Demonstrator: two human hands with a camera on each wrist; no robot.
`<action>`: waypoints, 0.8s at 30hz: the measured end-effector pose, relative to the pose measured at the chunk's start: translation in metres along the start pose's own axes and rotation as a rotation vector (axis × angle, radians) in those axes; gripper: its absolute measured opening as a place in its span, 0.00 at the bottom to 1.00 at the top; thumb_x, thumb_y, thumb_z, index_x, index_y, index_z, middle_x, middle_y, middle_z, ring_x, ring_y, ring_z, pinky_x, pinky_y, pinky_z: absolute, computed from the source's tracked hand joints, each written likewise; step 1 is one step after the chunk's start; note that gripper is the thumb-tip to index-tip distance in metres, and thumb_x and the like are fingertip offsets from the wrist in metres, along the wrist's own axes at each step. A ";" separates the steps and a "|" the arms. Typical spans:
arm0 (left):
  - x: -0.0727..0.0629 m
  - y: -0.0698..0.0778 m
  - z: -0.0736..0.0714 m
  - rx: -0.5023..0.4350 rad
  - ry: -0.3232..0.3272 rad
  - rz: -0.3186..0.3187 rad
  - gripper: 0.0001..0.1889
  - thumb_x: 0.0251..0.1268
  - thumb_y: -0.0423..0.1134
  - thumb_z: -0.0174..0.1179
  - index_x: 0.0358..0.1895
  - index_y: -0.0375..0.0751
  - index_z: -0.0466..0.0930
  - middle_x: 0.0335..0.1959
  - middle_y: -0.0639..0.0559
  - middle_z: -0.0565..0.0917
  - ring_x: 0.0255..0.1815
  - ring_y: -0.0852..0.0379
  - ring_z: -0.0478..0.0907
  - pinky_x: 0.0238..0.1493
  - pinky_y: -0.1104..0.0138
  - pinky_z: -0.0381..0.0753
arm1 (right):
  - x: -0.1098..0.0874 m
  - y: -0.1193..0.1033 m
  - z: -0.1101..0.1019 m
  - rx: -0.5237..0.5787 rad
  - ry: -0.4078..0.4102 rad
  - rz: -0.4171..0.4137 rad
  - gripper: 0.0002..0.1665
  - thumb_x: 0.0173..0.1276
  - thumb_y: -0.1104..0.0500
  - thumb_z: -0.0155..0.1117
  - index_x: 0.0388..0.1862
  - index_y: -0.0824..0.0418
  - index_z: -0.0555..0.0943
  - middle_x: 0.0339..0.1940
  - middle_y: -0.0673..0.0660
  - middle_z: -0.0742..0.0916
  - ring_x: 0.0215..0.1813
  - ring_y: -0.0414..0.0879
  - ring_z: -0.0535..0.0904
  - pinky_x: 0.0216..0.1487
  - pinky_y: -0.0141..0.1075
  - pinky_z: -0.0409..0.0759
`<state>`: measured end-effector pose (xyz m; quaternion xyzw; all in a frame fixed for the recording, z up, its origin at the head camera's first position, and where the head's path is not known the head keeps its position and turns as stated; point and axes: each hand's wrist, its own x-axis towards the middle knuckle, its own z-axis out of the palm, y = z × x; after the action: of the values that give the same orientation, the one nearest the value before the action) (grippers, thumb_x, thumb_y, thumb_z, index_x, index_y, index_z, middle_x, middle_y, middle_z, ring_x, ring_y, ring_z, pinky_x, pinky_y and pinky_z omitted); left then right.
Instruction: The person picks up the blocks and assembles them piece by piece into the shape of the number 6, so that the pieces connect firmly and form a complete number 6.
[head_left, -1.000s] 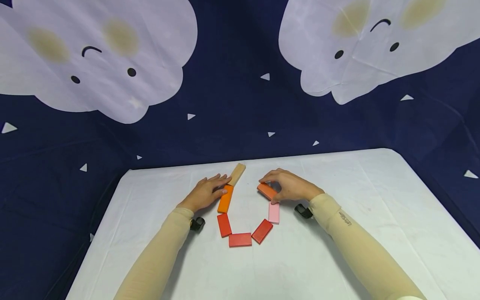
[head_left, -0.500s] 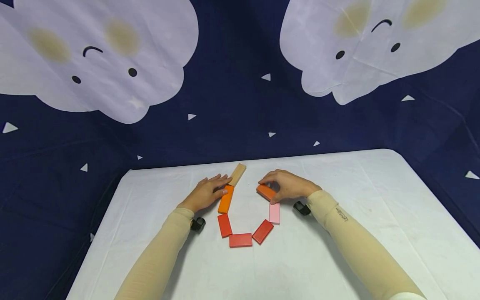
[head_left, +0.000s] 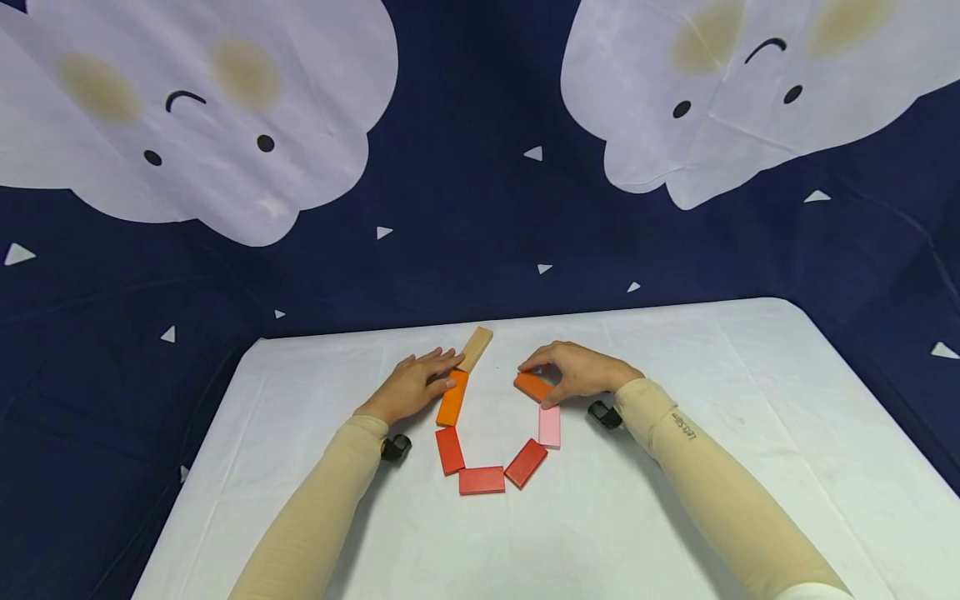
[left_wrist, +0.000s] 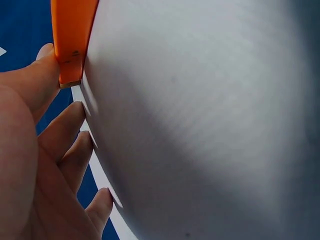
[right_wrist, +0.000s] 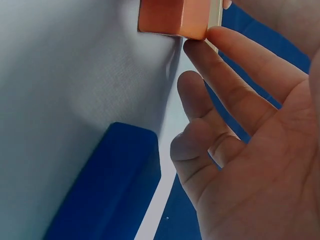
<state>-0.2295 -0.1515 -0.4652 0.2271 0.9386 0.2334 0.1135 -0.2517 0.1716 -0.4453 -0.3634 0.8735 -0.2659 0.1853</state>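
My left hand (head_left: 415, 386) lies beside the long orange block (head_left: 452, 398), its thumb on that block and its fingertips reaching the plain wooden block (head_left: 475, 348). In the left wrist view its other fingers are loosely bent beside the orange block (left_wrist: 75, 35). Across the ring, my right hand (head_left: 581, 369) pinches a darker orange block (head_left: 533, 386) between thumb and fingers, close against the far end of the pink block (head_left: 550, 427). In the right wrist view fingertips sit right at the end of the orange block (right_wrist: 167, 15); the middle fingers are curled in.
Three red blocks, left (head_left: 450, 451), middle (head_left: 482, 480) and right (head_left: 526, 463), close the near side of the curve on the white table (head_left: 637, 533). A blue block (right_wrist: 110, 185) lies below the right hand in its wrist view. A dark cloud-print cloth hangs behind.
The right hand has shifted very slightly and the darker orange block lies a little flatter now. My left hand and the other blocks have stayed in place.
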 end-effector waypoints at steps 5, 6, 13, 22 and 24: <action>0.000 0.000 0.000 -0.002 0.004 0.008 0.27 0.78 0.49 0.53 0.76 0.52 0.66 0.76 0.50 0.65 0.80 0.49 0.54 0.78 0.43 0.45 | -0.001 -0.002 -0.001 0.012 -0.002 -0.015 0.38 0.53 0.56 0.82 0.64 0.61 0.81 0.60 0.53 0.84 0.60 0.48 0.78 0.66 0.46 0.73; 0.000 0.000 0.000 -0.003 0.004 0.009 0.27 0.78 0.49 0.53 0.76 0.52 0.66 0.76 0.50 0.65 0.80 0.48 0.54 0.78 0.43 0.45 | -0.001 -0.002 -0.001 0.014 -0.002 -0.019 0.38 0.53 0.56 0.82 0.64 0.61 0.81 0.59 0.54 0.84 0.60 0.48 0.78 0.66 0.46 0.73; 0.000 0.000 0.001 -0.005 0.005 0.010 0.27 0.78 0.49 0.53 0.76 0.52 0.66 0.76 0.50 0.65 0.80 0.48 0.54 0.78 0.43 0.44 | -0.003 0.002 0.002 0.031 0.028 -0.009 0.39 0.53 0.55 0.82 0.65 0.60 0.80 0.61 0.54 0.83 0.62 0.50 0.77 0.67 0.48 0.72; 0.000 0.002 0.000 0.006 0.000 0.010 0.27 0.78 0.50 0.53 0.76 0.52 0.66 0.77 0.49 0.65 0.80 0.48 0.54 0.78 0.43 0.45 | -0.024 0.006 -0.001 0.065 0.188 0.009 0.39 0.54 0.52 0.82 0.65 0.59 0.80 0.62 0.52 0.83 0.58 0.53 0.78 0.60 0.51 0.76; 0.000 0.002 0.000 0.004 0.000 0.010 0.27 0.78 0.50 0.53 0.76 0.52 0.66 0.77 0.49 0.65 0.80 0.48 0.54 0.78 0.43 0.44 | -0.030 0.007 -0.004 0.095 0.217 0.022 0.39 0.55 0.52 0.82 0.65 0.59 0.80 0.62 0.51 0.83 0.56 0.53 0.78 0.56 0.50 0.78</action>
<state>-0.2286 -0.1506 -0.4644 0.2323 0.9380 0.2319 0.1118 -0.2372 0.1996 -0.4426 -0.3135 0.8788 -0.3426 0.1096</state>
